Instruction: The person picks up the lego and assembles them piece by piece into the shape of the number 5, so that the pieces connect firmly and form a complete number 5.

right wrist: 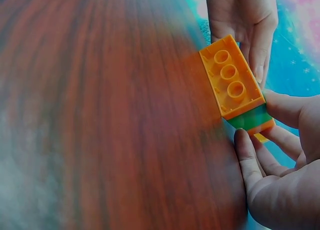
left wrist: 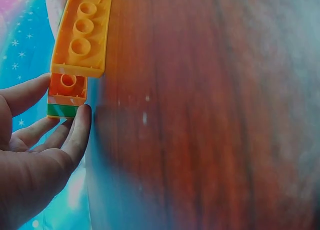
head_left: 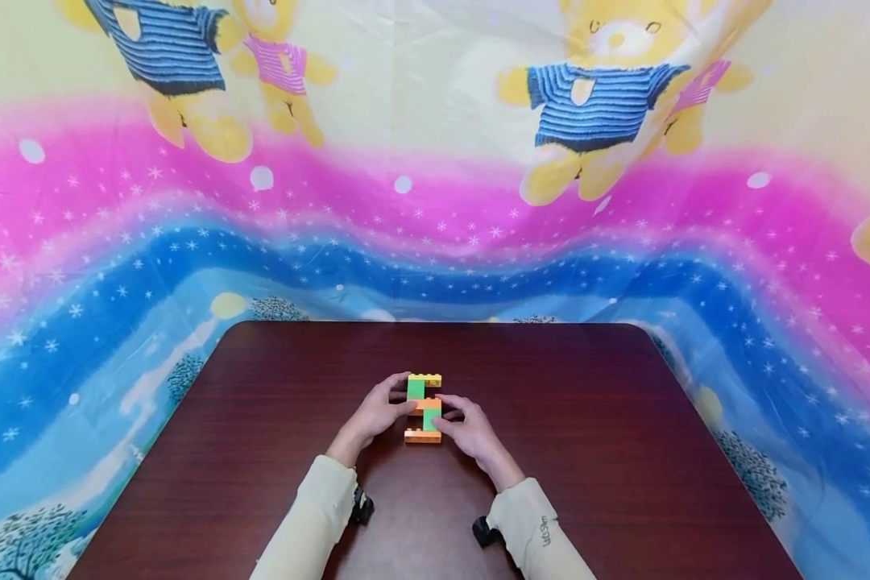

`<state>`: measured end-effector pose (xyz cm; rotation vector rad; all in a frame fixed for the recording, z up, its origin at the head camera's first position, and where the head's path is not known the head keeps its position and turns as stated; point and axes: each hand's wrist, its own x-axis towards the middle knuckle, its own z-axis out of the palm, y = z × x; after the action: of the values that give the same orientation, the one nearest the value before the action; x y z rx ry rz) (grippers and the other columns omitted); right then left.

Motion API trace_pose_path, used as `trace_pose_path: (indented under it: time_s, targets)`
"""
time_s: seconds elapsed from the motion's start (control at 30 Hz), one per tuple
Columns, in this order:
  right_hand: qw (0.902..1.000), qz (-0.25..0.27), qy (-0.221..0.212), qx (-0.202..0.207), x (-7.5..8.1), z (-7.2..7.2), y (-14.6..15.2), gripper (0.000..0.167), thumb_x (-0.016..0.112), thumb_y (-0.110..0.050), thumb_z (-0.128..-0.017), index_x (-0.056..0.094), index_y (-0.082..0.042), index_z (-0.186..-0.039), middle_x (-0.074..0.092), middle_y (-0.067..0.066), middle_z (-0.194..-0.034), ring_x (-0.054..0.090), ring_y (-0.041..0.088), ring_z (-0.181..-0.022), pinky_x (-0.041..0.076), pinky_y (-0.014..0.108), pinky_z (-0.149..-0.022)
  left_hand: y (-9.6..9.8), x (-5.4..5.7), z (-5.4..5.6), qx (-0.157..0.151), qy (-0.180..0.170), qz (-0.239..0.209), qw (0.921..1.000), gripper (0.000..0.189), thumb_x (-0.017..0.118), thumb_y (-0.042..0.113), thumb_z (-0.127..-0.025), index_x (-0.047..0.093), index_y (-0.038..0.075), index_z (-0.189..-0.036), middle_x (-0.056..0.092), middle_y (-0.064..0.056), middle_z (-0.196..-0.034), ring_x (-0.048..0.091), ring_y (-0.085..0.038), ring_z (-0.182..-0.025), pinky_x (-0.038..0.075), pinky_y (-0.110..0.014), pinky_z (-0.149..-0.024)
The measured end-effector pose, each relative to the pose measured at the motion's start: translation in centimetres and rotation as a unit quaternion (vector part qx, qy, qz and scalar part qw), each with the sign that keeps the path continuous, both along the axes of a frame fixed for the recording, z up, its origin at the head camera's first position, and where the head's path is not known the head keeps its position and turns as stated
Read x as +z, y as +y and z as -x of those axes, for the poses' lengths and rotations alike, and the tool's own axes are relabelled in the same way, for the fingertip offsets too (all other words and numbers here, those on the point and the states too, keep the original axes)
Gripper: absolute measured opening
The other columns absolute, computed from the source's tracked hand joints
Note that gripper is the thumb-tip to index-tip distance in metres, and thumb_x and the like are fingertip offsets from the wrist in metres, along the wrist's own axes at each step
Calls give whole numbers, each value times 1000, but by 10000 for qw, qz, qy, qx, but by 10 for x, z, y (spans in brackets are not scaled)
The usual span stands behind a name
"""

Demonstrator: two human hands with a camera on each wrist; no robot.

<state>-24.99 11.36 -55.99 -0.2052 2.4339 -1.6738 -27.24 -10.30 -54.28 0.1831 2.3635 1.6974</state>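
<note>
Both hands hold one stack of toy building bricks above the middle of the table. From the top it runs yellow brick [head_left: 424,379], green brick [head_left: 416,390], orange brick [head_left: 425,404], second green brick [head_left: 431,420] and bottom orange brick [head_left: 423,437]. The green bricks sit at opposite ends, leaving gaps beside them. My left hand [head_left: 379,412] pinches the stack around the upper green and middle orange bricks. From the other side my right hand [head_left: 473,431] grips near the lower green brick. Hollow undersides of orange bricks face both wrist cameras; the right wrist view partly hides the yellow brick.
The dark reddish-brown table [head_left: 587,419] has rounded far corners. Behind it and along its sides hangs a printed cloth [head_left: 435,209] with bears and snowflakes. Black straps with small devices [head_left: 362,506] are worn at both wrists.
</note>
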Motion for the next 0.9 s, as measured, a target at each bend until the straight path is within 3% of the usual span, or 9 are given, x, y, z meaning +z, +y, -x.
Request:
trace_pose_path:
  time_s: [0.4, 0.9]
  targets:
    - [9999, -100, -99, 49, 4, 0, 1, 51, 75, -24, -97, 62, -13, -144, 59, 14, -140, 62, 28, -115, 58, 39, -89, 1, 4, 0, -47, -41, 7, 10000, 66, 67, 17, -102, 37, 9, -160, 49, -16, -154, 52, -38, -136, 48, -56, -109]
    - [9994, -167, -279, 99, 2, 1, 1, 51, 75, -24, -97, 61, -10, -144, 61, 13, -131, 61, 28, -115, 56, 41, -91, 1, -1, 1, -63, -211, 105, 9997, 65, 68, 19, -102, 39, 7, -159, 52, -16, -151, 52, -37, -135, 45, -57, -112]
